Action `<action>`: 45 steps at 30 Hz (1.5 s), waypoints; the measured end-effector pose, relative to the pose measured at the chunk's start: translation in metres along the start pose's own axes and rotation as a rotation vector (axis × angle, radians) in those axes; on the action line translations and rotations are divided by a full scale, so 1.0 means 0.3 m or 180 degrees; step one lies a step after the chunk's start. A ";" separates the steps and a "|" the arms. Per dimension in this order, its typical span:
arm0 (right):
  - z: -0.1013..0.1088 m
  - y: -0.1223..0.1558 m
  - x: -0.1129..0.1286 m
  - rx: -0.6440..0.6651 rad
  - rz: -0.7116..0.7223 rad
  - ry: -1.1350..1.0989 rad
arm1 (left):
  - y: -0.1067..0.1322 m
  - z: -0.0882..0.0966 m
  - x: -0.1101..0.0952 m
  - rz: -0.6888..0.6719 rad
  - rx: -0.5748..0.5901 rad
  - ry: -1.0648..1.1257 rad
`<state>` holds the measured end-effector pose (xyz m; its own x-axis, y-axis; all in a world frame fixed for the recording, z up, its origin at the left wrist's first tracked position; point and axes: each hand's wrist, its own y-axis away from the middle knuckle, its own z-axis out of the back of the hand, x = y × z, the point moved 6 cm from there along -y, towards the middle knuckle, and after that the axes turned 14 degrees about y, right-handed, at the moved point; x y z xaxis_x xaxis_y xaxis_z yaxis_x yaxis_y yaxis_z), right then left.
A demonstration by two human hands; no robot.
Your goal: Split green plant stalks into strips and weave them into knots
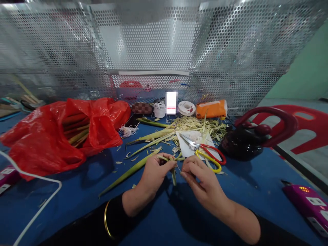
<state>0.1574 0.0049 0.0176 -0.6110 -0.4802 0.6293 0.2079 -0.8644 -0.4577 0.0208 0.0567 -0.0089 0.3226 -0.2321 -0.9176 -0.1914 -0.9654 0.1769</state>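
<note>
My left hand pinches a small bundle of crossed pale-green plant strips between thumb and fingers. One strip hangs down below the fingertips, and others stick out to the sides. Just right of it, my right hand is closed, its thumb against the fingertips. A fine thread-like line seems to run from the bundle to these fingertips, too thin to name surely. Behind my right hand, scissors with red and yellow handles lie partly on white paper. A long green leaf stalk lies left of my left hand.
A red plastic bag holding brown stalks stands left. Shredded plant fibres are heaped behind the hands. Farther back are white string, a ribbon spool and an orange packet. A dark kettle stands right, on the blue table.
</note>
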 end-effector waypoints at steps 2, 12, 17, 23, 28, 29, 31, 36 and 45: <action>0.011 0.002 0.020 -0.0058 0.0266 -0.0113 | 0.006 -0.011 0.015 0.0190 0.0121 0.0071; -0.025 -0.003 0.004 0.0206 0.0182 -0.0472 | 0.016 -0.026 0.036 0.0445 0.0188 0.0223; -0.024 0.014 0.060 0.0299 0.0815 0.0194 | 0.019 -0.024 0.038 0.0323 0.0154 0.0047; -0.016 0.006 0.078 0.0283 0.0898 0.0438 | 0.009 -0.027 0.042 0.0291 0.0261 -0.0071; 0.021 -0.005 0.052 -0.0188 0.0658 0.0806 | 0.025 -0.052 0.052 0.0435 0.0605 -0.0242; 0.020 -0.003 0.042 -0.0203 0.0619 0.0922 | 0.033 -0.059 0.055 0.0488 0.0694 -0.0243; 0.016 0.002 0.023 -0.0217 0.0556 0.1154 | 0.047 -0.072 0.059 0.0575 0.0851 -0.0235; 0.015 0.010 -0.025 -0.0323 0.0039 0.1351 | 0.058 -0.089 0.069 0.0788 0.1056 -0.0259; 0.007 -0.016 -0.073 -0.0230 -0.0840 0.0547 | 0.079 -0.090 0.023 -0.0492 0.1201 -0.1811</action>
<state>0.1715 0.0194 0.0073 -0.7579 -0.2033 0.6198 -0.0260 -0.9400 -0.3401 0.0434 0.0289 -0.0013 -0.1438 0.1021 -0.9843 -0.5244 -0.8514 -0.0117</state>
